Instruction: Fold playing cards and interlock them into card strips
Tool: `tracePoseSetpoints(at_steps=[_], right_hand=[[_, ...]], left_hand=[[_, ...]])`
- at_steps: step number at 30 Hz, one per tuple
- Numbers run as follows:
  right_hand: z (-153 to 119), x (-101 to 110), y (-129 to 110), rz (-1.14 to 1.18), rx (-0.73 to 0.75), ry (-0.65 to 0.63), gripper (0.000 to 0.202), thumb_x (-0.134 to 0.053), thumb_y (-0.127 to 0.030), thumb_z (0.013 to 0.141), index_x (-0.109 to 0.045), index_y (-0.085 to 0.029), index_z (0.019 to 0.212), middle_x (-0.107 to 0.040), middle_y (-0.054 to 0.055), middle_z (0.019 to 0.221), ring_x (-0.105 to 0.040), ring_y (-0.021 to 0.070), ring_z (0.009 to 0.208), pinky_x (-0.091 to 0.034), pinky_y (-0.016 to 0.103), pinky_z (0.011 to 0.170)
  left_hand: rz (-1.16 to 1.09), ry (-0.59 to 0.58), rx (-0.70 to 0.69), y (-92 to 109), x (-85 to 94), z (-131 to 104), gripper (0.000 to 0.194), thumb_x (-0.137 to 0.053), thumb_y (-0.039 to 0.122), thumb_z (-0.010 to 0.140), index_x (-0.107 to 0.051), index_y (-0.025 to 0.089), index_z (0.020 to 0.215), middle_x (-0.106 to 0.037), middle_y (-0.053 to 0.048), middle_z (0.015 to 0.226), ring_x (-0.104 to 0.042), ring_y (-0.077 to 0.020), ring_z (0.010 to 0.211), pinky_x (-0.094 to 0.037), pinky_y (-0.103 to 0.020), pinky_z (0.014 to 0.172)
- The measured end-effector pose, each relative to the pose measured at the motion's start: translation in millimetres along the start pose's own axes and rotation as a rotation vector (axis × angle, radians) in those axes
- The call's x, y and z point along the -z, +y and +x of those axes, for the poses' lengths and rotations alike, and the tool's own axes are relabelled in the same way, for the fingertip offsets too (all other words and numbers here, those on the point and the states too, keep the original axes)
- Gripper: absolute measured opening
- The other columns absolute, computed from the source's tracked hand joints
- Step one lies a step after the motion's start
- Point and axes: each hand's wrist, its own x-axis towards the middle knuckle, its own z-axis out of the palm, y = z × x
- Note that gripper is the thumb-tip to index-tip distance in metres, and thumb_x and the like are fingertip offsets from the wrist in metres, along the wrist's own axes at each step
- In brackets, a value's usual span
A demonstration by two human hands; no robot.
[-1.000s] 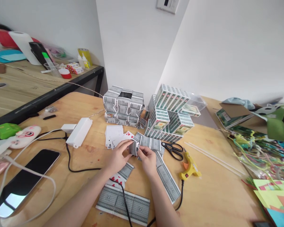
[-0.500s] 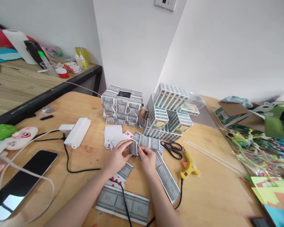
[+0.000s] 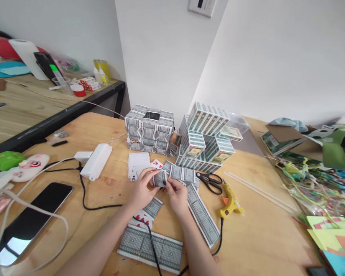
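Between my hands is a playing card (image 3: 160, 178) with a grey patterned back, which looks folded. My left hand (image 3: 143, 188) pinches its left edge. At its lower right edge, my right hand (image 3: 176, 193) has thumb and fingers closed on it. Under and around the hands lie more cards: a joined strip (image 3: 203, 215) to the right, a row of three cards (image 3: 151, 248) in front, and a loose white stack (image 3: 138, 163) behind. A hollow structure of folded cards (image 3: 149, 130) stands farther back.
Boxed card decks (image 3: 202, 134) are piled at the back. Right of my hands lie black scissors (image 3: 211, 182), a yellow glue gun (image 3: 231, 203) and white glue sticks (image 3: 258, 191). A black cable (image 3: 151, 241) crosses the front cards; a phone (image 3: 31, 222) lies left.
The card between my hands has turned slightly, so more of its patterned face shows. My right fingers have shifted a little left and down its edge. The camera view has shifted slightly.
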Motion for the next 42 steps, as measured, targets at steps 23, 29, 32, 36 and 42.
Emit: tracePoseSetpoints(at_steps=[23,29,32,36,42], right_hand=[[-7.8,-7.7,-12.8,0.296,-0.107,-0.322,0.018,-0.056,-0.038,0.077,-0.047,-0.022,0.078,-0.058,-0.004,0.057,-0.051,0.0113,0.049,-0.041,0.024,0.051],[-8.7,-10.1,-11.3,0.297,-0.137,-0.33,0.019,-0.057,-0.037,0.077,-0.047,-0.022,0.08,-0.06,-0.003,0.054,-0.054,0.0125,0.048,-0.04,0.023,0.05],[-8.7,-10.8,-11.1,0.299,-0.142,-0.325,0.02,-0.058,-0.037,0.076,-0.048,-0.021,0.079,-0.061,-0.002,0.056,-0.053,0.0115,0.048,-0.04,0.023,0.05],[-6.3,-8.7,-10.7,0.352,-0.152,-0.232,0.023,-0.06,-0.039,0.074,-0.047,-0.02,0.076,-0.062,-0.002,0.055,-0.052,0.0108,0.045,-0.04,0.022,0.048],[0.8,-2.3,-5.3,0.404,-0.09,0.181,0.028,-0.061,-0.036,0.073,-0.042,-0.021,0.088,-0.064,-0.002,0.057,-0.054,0.0104,0.045,-0.043,0.022,0.048]], left_hand=[[-0.291,0.087,0.374,4.9,-6.6,-0.7,0.037,-0.034,0.048,0.084,-0.047,0.017,0.069,-0.048,0.002,0.058,-0.046,-0.0127,0.054,-0.038,-0.023,0.052],[-0.039,0.155,0.301,6.0,-2.8,-1.9,0.039,-0.031,0.042,0.086,-0.045,0.018,0.06,-0.047,0.002,0.051,-0.044,-0.0124,0.05,-0.034,-0.023,0.049],[-0.038,0.154,0.33,2.5,-3.1,-0.9,0.039,-0.033,0.042,0.086,-0.046,0.017,0.059,-0.046,0.002,0.049,-0.044,-0.0118,0.049,-0.034,-0.022,0.049],[-0.024,0.142,0.275,-1.1,-1.6,-0.8,0.039,-0.031,0.041,0.087,-0.049,0.017,0.062,-0.048,0.002,0.052,-0.046,-0.012,0.051,-0.037,-0.022,0.051],[0.285,0.231,0.11,-6.9,7.9,6.0,0.02,-0.045,0.033,0.083,-0.056,0.018,0.09,-0.056,-0.006,0.088,-0.054,-0.0188,0.085,-0.042,-0.03,0.075]])
